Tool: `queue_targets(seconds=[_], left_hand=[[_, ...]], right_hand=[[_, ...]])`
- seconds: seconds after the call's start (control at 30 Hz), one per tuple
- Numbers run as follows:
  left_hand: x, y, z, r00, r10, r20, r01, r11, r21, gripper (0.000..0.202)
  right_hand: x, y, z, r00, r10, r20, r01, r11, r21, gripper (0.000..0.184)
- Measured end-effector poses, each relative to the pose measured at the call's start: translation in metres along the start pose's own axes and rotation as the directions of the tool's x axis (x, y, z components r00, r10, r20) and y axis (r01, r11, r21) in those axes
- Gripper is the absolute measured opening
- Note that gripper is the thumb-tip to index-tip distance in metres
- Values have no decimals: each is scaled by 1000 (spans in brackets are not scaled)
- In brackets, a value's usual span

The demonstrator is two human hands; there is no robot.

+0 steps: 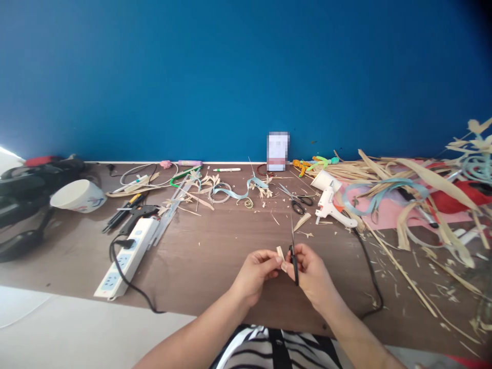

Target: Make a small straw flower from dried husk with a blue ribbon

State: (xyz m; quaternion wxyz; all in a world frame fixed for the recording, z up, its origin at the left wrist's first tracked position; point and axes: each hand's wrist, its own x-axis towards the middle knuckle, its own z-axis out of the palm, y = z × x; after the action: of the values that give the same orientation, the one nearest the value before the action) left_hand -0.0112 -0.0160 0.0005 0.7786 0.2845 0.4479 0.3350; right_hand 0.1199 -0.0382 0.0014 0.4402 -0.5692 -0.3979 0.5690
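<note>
- Head view: the left hand [255,277] is closed in a pinch, thumb against fingers, on a short, pale husk strip [280,253].
- The right hand [312,272] is curled around the handles of black scissors [294,267], blades pointing toward the counter's back edge; its fingertips come close to the strip, though whether they touch it I cannot tell.
- The strip is held up just in from the near edge of the counter [215,241], a little right of the middle.
- It should be almost weightless, dry and papery, fairly stiff along its length, and likely to split along the grain; little slip is to be expected.
- Best hold: a light thumb-and-finger pinch near the lower end, flat across the width, leaving the upper end free; a hard squeeze could crease it.
- The scissors should feel light but rigid, the handle loops being the safe grip and the blades slick.
- Beyond the right hand, toward the back edge, lie a white glue gun [330,209] and a second pair of scissors [297,206].
</note>
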Motion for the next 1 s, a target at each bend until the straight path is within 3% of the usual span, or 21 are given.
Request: queue_targets(seconds=[0.17,0.27,0.4,0.73,1.0], left_hand=[[5,5,-4,996,-86,-6,83,976,-202,16],[8,11,-8,988,-154,8,147,924,-352,10],[11,16,-13,980,-199,-11,174,881,-440,5],[12,22,-14,983,-179,38,174,851,-495,3],[9,21,-13,986,-157,50,162,869,-467,3]], right_hand=[[-3,-12,-8,1000,-19,-10,19,1000,13,32],[-15,-18,-19,987,40,158,-43,999,14,33],[-33,-15,-31,901,182,393,-198,980,-1,43],[-52,-9,-33,842,356,406,-383,923,-15,45],[-49,-7,-33,839,359,409,-389,921,-13,42]])
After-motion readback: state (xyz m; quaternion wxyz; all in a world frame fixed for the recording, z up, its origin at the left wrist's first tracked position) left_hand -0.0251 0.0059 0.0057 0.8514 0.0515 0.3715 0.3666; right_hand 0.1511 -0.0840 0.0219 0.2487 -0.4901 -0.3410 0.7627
